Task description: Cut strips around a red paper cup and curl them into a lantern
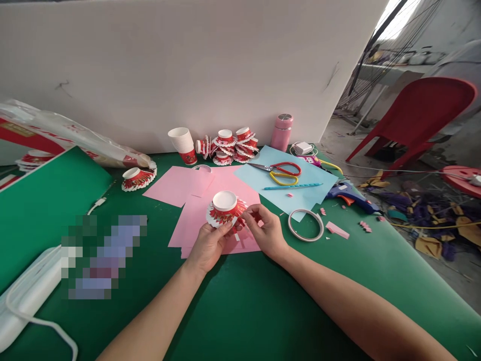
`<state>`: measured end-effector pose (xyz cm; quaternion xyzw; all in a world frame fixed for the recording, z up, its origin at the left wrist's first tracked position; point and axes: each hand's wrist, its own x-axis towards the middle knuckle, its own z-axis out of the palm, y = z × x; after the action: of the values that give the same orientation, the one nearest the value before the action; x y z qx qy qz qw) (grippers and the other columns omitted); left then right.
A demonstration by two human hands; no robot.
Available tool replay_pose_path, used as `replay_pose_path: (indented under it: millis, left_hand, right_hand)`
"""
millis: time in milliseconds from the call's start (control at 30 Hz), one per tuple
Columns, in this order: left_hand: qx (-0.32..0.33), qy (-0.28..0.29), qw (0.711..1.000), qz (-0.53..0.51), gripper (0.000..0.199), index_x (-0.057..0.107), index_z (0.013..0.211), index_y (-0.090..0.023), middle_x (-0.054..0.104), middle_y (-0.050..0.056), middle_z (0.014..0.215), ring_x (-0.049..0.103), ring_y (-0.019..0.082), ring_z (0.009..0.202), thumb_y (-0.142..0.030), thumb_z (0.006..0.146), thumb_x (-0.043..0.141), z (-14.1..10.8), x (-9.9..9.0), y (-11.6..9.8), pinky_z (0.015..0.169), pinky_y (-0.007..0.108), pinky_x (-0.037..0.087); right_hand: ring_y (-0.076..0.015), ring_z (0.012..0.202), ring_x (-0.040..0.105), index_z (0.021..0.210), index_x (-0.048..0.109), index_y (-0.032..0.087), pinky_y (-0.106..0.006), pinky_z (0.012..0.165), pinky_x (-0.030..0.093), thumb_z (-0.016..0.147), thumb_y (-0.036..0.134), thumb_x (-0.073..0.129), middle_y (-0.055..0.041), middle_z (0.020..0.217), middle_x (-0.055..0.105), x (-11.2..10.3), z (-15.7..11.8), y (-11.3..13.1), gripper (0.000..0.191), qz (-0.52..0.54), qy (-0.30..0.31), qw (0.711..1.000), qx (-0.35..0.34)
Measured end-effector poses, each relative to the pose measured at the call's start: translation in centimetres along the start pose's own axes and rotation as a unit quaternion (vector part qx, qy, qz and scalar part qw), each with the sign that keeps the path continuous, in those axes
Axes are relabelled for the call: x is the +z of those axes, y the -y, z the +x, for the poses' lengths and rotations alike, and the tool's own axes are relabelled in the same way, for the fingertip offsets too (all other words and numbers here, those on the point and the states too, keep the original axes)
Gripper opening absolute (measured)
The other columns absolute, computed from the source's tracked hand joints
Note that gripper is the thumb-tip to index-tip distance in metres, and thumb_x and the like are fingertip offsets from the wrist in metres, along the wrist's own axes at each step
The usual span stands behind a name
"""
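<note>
Over the pink paper sheets, a red and white paper cup sits base up, its sides cut into strips that flare outward. My left hand is closed on the near left edge of this cup, thumb on top. At the cup's right edge, my right hand pinches one of the strips between thumb and fingertips. The fingertips partly cover the strip. Scissors with red and yellow handles lie open on the light blue paper, with a blue pen below them.
A tape roll, pink paper scraps and a blue glue gun lie to the right. Behind are stacked paper cups, several flared cups and a pink bottle. A white power strip lies left.
</note>
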<state>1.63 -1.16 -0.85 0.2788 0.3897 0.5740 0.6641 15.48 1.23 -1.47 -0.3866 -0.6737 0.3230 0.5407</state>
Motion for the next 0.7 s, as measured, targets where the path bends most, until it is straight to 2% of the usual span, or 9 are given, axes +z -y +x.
replay_pose_path:
  millis: [133, 233, 367, 500, 700]
  left_hand:
    - [0.014, 0.012, 1.000, 0.024, 0.030, 0.070, 0.093, -0.016, 0.072, 0.006, 0.092, 0.063, 0.020, 0.088, -0.019, 0.064, 0.075, -0.06, -0.20, 0.41, 0.083, 0.033, 0.048]
    - [0.024, 0.005, 0.999, 0.035, 0.031, 0.071, 0.092, -0.016, 0.072, 0.006, 0.090, 0.063, 0.020, 0.088, -0.021, 0.062, 0.077, -0.03, -0.22, 0.62, 0.084, 0.035, 0.048]
    - [0.030, -0.030, 0.999, 0.026, 0.028, 0.072, 0.082, -0.014, 0.071, 0.004, 0.078, 0.063, 0.017, 0.076, -0.021, 0.056, 0.080, 0.07, -0.03, 0.62, 0.075, 0.030, 0.049]
    - [0.028, -0.069, 0.997, -0.014, 0.023, 0.070, 0.073, -0.013, 0.070, 0.003, 0.073, 0.061, 0.013, 0.069, -0.019, 0.054, 0.080, 0.24, -0.12, 0.32, 0.066, 0.024, 0.047]
    - [0.014, -0.071, 0.997, -0.032, 0.017, 0.069, 0.073, -0.012, 0.069, 0.003, 0.074, 0.061, 0.013, 0.070, -0.017, 0.059, 0.076, 0.38, -0.44, -0.20, 0.066, 0.024, 0.045]
  right_hand:
    - [-0.0101, 0.051, 0.057, 0.074, 0.051, 0.019, -0.021, 0.049, 0.044, 0.084, 0.026, 0.051, 0.0023, 0.059, 0.060, 0.10, 0.14, 0.14, 0.012, 0.046, -0.011, 0.998, 0.035]
    - [-0.0094, 0.050, 0.056, 0.074, 0.053, 0.019, -0.021, 0.048, 0.044, 0.083, 0.023, 0.052, 0.0022, 0.061, 0.060, 0.06, 0.13, 0.10, 0.010, 0.025, -0.017, 1.000, 0.009]
    - [-0.0121, 0.063, 0.059, 0.079, 0.056, 0.019, -0.024, 0.057, 0.048, 0.083, 0.017, 0.053, -0.0011, 0.071, 0.063, -0.10, -0.04, -0.04, 0.006, -0.044, 0.014, 0.993, -0.108]
    - [-0.0154, 0.075, 0.060, 0.084, 0.059, 0.019, -0.028, 0.066, 0.051, 0.082, 0.012, 0.052, -0.0051, 0.081, 0.066, -0.33, 0.02, -0.15, 0.011, -0.122, 0.066, 0.962, -0.235]
    - [-0.0165, 0.076, 0.058, 0.086, 0.059, 0.019, -0.030, 0.070, 0.051, 0.085, 0.011, 0.049, -0.0051, 0.086, 0.069, -0.70, 0.48, -0.27, 0.013, -0.210, 0.113, 0.919, -0.315]
